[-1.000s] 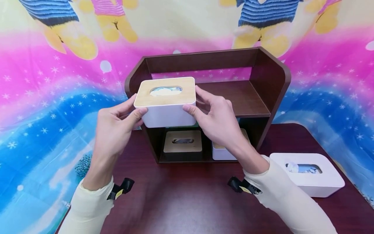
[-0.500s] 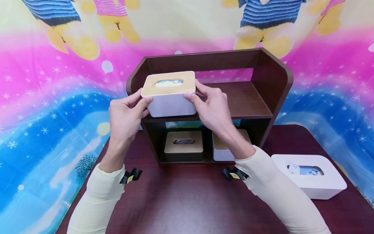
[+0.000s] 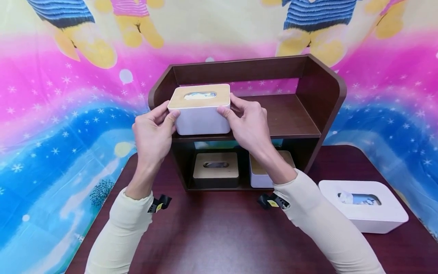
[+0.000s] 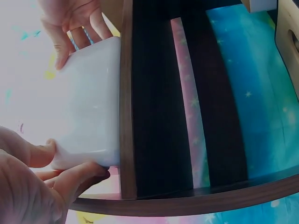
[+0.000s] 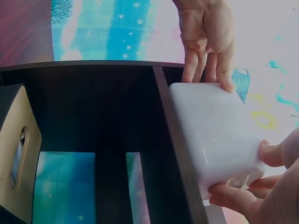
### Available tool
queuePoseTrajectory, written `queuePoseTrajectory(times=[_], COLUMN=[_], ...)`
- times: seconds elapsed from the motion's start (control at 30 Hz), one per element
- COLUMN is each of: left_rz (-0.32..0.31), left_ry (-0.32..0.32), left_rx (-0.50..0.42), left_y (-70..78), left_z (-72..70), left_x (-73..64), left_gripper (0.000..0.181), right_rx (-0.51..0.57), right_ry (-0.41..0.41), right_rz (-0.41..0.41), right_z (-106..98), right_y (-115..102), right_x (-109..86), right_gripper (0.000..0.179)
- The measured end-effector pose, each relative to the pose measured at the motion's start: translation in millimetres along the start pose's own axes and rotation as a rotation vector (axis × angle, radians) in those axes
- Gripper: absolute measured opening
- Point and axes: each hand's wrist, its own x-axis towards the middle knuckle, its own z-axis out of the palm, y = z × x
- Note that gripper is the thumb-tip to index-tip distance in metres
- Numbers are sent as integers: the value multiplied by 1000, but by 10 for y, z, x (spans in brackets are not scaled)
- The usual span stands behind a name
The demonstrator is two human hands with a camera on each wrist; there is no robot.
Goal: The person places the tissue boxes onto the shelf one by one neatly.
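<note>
A white tissue box [image 3: 203,121] with a light wood lid and an oval slot sits at the left front of the upper shelf [image 3: 291,114]. My left hand [image 3: 154,131] grips its left end, thumb on the front face and fingers round the side. On the opposite end my right hand [image 3: 249,123] holds it the same way. Both wrist views show the white front of the tissue box [image 4: 91,102] between the two hands, its lower edge right at the shelf board [image 5: 180,144].
Inside the lower compartment stand a dark tissue box [image 3: 216,171] with a wood lid and, to its right, a white one [image 3: 261,179] partly behind my right arm. A larger all-white tissue box [image 3: 369,213] rests on the dark red table [image 3: 219,228] at the right.
Both hands have carried the tissue box forward and slightly right, from in front of the shelf unit down to the upper board's front edge. The other boxes have stayed put.
</note>
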Motion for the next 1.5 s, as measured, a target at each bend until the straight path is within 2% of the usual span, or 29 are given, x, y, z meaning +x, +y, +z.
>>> queuePoseTrajectory(times=[0.43, 0.57, 0.73, 0.9, 1.03, 1.13, 1.3, 1.43, 1.5], left_rz=[-26, -33, -39, -33, 4, 30, 34, 18, 6], left_ry=[-8, -39, -111, -141, -136, -134, -135, -176, -211], left_rx=[38, 48, 67, 80, 107, 93, 63, 77, 115], left_y=[-1, -21, -71, -143, -203, -250, -364, -483, -543], left_z=[32, 12, -43, -129, -178, -193, -186, -153, -130], left_x=[-15, -23, -84, -239, -381, -494, -706, -860, -923], left_gripper=[51, 52, 57, 60, 60, 59, 56, 57, 58], right_rx=[-61, -43, -13, 8, 49, 88, 147, 110, 66], right_ry=[-3, -22, -109, -169, -163, -147, -147, -164, -176], right_rz=[-8, -22, -33, -20, -30, -53, -96, -80, -69], right_z=[2, 0, -57, -134, -178, -212, -242, -265, -280], right_y=[61, 89, 161, 267, 349, 404, 515, 628, 698], right_x=[10, 1, -62, -173, -307, -440, -695, -859, -919], right_gripper=[66, 67, 69, 70, 64, 57, 54, 56, 56])
